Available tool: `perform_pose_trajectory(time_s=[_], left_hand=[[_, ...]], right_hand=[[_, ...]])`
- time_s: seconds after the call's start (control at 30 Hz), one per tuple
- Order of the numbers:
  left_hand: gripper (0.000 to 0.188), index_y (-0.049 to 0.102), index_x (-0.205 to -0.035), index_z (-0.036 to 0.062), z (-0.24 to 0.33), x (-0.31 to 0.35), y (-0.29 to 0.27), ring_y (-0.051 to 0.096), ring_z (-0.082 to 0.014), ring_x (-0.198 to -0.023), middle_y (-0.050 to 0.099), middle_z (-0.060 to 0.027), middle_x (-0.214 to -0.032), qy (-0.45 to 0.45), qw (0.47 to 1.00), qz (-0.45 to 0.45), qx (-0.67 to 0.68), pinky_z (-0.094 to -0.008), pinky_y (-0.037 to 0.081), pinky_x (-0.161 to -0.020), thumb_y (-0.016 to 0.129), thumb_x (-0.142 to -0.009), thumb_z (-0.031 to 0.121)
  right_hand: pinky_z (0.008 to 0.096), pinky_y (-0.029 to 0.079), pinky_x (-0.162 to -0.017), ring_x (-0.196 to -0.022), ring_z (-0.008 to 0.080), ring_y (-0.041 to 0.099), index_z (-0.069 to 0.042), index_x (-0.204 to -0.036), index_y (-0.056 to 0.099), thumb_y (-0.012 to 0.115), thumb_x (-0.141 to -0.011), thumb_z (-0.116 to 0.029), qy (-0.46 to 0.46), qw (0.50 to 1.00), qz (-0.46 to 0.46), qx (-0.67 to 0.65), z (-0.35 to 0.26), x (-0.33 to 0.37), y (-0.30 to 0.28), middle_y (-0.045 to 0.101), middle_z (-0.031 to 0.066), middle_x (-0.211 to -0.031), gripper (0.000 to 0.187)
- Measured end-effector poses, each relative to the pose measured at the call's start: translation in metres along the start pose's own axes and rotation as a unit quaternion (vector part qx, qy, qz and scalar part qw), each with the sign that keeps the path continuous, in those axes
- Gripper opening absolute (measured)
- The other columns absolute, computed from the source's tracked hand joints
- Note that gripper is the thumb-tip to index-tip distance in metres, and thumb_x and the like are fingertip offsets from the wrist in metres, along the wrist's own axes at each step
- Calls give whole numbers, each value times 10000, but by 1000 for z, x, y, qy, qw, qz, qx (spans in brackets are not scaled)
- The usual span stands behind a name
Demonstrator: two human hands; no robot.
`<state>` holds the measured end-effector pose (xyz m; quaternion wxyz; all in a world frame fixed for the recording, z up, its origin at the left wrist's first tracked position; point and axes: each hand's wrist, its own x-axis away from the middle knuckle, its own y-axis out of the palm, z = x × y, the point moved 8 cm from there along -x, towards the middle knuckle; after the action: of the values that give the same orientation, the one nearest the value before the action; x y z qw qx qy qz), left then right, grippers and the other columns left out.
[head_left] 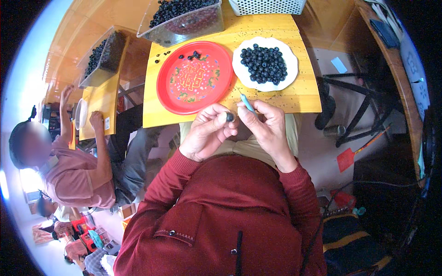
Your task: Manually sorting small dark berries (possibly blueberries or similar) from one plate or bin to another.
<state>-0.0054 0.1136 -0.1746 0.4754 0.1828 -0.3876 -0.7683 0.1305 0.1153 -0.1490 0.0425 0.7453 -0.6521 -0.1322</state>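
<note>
A yellow wooden counter (297, 102) carried most of the things. At its far left corner stood a clear bin (184, 37), heaped with dark berries. A similar second bin (106, 71), also loaded with berries, stood on the neighbouring counter (92, 132) to the left. The red plate (165, 87), patterned with flowers and yellow markings, covered much of the left half, close to the near edge; a small cluster of berries (196, 54) lay by its far rim. A white perforated basket (267, 8) sat at the far edge toward the right, its contents out of view. The white plate (291, 69), nearer the right edge, held a broad pile of berries (264, 63).

Beyond the left edge sat a co-worker (76, 184). Both hands hung just off the near edge, between the wearer's body and the plates. The right hand (267, 126) had its fingers closed around a slim light-blue tool (247, 103), thin tip pointing over the counter. The left hand (206, 132) had its fingers pinched on a single dark berry (229, 117). Dark crumbs (261, 32) speckled the counter.
</note>
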Motion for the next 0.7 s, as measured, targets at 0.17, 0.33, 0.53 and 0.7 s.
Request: perform_pose_trajectory(time_s=[0.17, 0.33, 0.53, 0.7], left_hand=[[116, 642, -1038, 39, -2, -1, -3, 656, -171, -858, 665, -68, -929, -10, 1000, 20, -2, -334, 584, -785, 640, -962, 126], [113, 646, -1041, 31, 5, 1, 0, 671, -166, -857, 681, -77, -936, -7, 1000, 7, -12, -326, 590, -774, 646, -953, 102], [89, 689, -975, 11, 70, 1, -44, 677, -158, -817, 711, -76, -927, 90, 896, 153, -407, -313, 577, -762, 701, -887, 4], [115, 709, -991, -12, 122, -21, -78, 685, -155, -831, 725, -82, -928, 110, 792, 187, -570, -277, 554, -778, 711, -884, 31]], right_hand=[[176, 392, -579, -700, 4, 517, 7, -1019, 712, 696, -946, -175, -10, 999, -20, 43, 7, 2, -1, 634, -39, -780, 197], [233, 365, -540, -627, 31, 450, 16, -959, 698, 705, -933, -191, -43, 990, 88, 103, 15, 1, -28, 552, -29, -678, 209], [218, 360, -535, -622, 20, 449, 25, -984, 702, 686, -939, -159, -20, 983, 144, 115, 24, 18, -61, 565, -47, -692, 190], [200, 359, -541, -633, 9, 464, 30, -996, 705, 687, -941, -151, -21, 977, 176, 117, 29, 32, -84, 585, -59, -709, 191]])
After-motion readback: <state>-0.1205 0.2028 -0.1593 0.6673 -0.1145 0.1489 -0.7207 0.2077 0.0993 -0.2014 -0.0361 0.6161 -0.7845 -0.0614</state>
